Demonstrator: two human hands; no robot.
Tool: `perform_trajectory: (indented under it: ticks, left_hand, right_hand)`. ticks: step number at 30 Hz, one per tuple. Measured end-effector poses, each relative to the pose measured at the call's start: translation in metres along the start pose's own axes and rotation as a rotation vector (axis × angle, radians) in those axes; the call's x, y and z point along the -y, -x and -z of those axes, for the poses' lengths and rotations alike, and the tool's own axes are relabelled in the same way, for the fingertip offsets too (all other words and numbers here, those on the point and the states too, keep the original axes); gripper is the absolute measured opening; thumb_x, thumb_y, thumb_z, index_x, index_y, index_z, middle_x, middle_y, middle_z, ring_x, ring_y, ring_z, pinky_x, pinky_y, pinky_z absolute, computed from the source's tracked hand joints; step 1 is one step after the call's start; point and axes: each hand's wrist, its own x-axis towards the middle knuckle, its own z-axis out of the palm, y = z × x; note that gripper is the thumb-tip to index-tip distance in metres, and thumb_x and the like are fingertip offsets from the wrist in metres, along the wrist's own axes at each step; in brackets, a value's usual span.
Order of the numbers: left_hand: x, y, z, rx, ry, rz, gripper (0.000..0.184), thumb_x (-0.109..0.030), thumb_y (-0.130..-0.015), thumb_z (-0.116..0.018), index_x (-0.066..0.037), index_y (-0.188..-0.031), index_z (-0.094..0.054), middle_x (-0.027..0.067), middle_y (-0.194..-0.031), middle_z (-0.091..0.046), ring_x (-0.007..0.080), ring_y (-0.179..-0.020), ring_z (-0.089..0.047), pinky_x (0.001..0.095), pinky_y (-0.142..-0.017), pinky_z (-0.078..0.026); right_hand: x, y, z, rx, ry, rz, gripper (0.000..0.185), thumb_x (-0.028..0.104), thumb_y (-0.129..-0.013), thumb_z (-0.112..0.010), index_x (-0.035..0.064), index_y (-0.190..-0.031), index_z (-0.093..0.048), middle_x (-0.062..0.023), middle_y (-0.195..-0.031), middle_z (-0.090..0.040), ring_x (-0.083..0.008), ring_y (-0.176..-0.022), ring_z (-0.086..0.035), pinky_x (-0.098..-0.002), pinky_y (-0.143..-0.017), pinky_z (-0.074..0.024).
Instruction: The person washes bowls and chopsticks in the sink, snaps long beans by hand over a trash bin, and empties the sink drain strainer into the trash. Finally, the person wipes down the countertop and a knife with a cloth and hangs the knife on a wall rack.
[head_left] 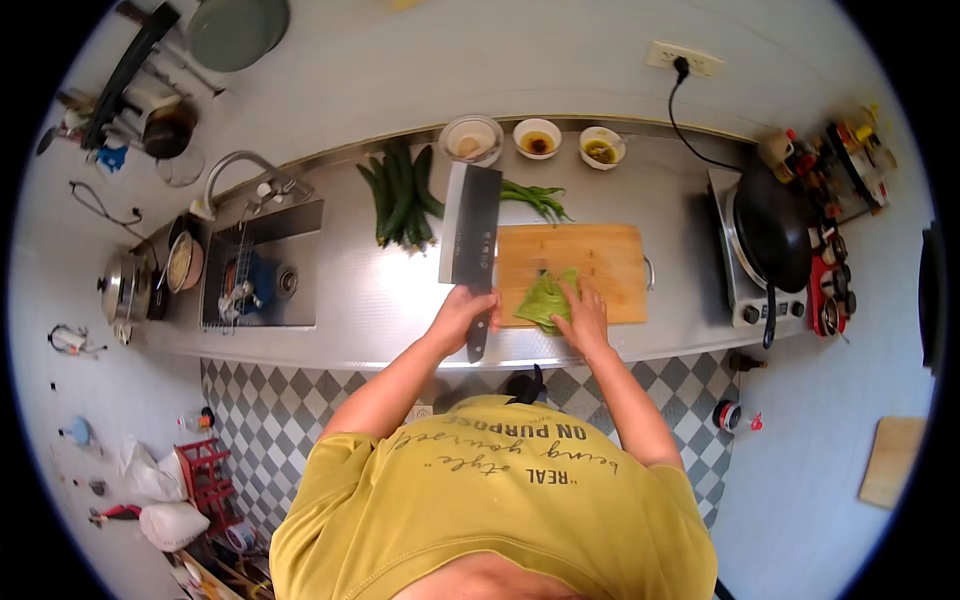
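Observation:
My left hand (467, 315) is wrapped round the black handle of a cleaver (472, 225). Its broad blade points away from me, dark on one side with a pale strip along the left edge, just left of the cutting board. The fingers of my right hand (585, 312) grip a crumpled yellow-green cloth (545, 300) on the wooden cutting board (615, 255). Past the blade, long green peppers (537, 198) lie behind the board. A pile of cucumbers (400, 190) rests to the left.
Along the back stand a glass bowl (471, 138) and two small sauce bowls, one with dark sauce (537, 138), one greenish (602, 148). At right, a black wok (775, 225) sits on a cooktop (745, 290). A sink (265, 300) with a faucet (235, 165) is at left.

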Motion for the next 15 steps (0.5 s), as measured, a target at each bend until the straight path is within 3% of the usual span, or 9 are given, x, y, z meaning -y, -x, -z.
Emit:
perform_trajectory:
  ticks: [2,3,5,6,9,12,15]
  left_hand:
    - [-0.018,0.027,0.009,0.087,0.053,0.023,0.013,-0.007,-0.082,-0.055,0.002,-0.091,-0.053,0.0061,-0.066,-0.053,0.0130,-0.053,-0.052,0.0244,-0.052,-0.046]
    - [-0.020,0.038,0.017,0.106,0.075,0.016,0.024,-0.007,-0.082,-0.055,0.001,-0.104,-0.047,0.0060,-0.071,-0.053,0.0123,-0.054,-0.051,0.0239,-0.050,-0.045]
    - [-0.024,0.060,0.034,0.152,0.122,-0.007,0.050,-0.007,-0.082,-0.054,0.001,-0.128,-0.036,0.0059,-0.079,-0.051,0.0109,-0.055,-0.050,0.0230,-0.046,-0.042]
    - [-0.026,0.071,0.043,0.172,0.139,0.009,0.064,-0.006,-0.082,-0.053,-0.004,-0.138,-0.023,0.0057,-0.080,-0.051,0.0104,-0.054,-0.049,0.0222,-0.045,-0.041]
    - [-0.034,0.103,0.076,0.167,0.102,-0.073,0.061,-0.007,-0.082,-0.054,-0.003,-0.136,-0.026,0.0052,-0.080,-0.051,0.0099,-0.054,-0.048,0.0220,-0.044,-0.040]
    - [-0.042,0.138,0.106,0.075,0.047,-0.083,0.043,-0.009,-0.082,-0.055,0.000,-0.122,-0.040,0.0047,-0.073,-0.051,0.0098,-0.051,-0.047,0.0222,-0.043,-0.039]
    - [-0.042,0.167,0.142,0.069,0.047,-0.026,0.019,-0.010,-0.082,-0.055,0.000,-0.097,-0.049,0.0045,-0.062,-0.049,0.0108,-0.046,-0.046,0.0233,-0.041,-0.039]
  right_hand:
    - [-0.015,0.003,-0.044,0.004,-0.051,0.094,0.050,0.008,-0.072,-0.066,0.0095,-0.120,-0.052,-0.0179,-0.114,-0.055,-0.0355,-0.096,-0.054,-0.0391,-0.089,-0.0417]
    - [-0.024,0.003,-0.066,0.005,-0.075,0.144,0.051,0.007,-0.072,-0.065,0.0107,-0.121,-0.052,-0.0183,-0.114,-0.056,-0.0358,-0.097,-0.054,-0.0397,-0.091,-0.0410]
    - [-0.043,-0.011,-0.083,0.057,-0.249,0.046,0.050,0.007,-0.071,-0.065,0.0091,-0.119,-0.052,-0.0172,-0.111,-0.057,-0.0333,-0.098,-0.054,-0.0379,-0.090,-0.0416]
    - [-0.034,-0.022,-0.079,0.086,-0.335,-0.006,0.049,0.007,-0.071,-0.065,0.0083,-0.119,-0.051,-0.0166,-0.110,-0.057,-0.0320,-0.099,-0.055,-0.0371,-0.090,-0.0419]
    - [0.023,-0.046,-0.061,0.055,-0.857,-0.277,0.043,0.010,-0.070,-0.066,0.0054,-0.112,-0.054,-0.0141,-0.112,-0.055,-0.0282,-0.103,-0.053,-0.0344,-0.089,-0.0417]
    - [0.161,-0.056,0.010,-0.129,-0.759,-0.130,0.044,0.009,-0.069,-0.067,0.0036,-0.109,-0.052,-0.0125,-0.106,-0.056,-0.0260,-0.100,-0.054,-0.0332,-0.087,-0.0424]
    - [0.272,-0.048,0.022,-0.298,-0.662,0.277,0.044,0.007,-0.065,-0.070,0.0041,-0.105,-0.052,-0.0139,-0.102,-0.055,-0.0314,-0.095,-0.054,-0.0357,-0.083,-0.0438]
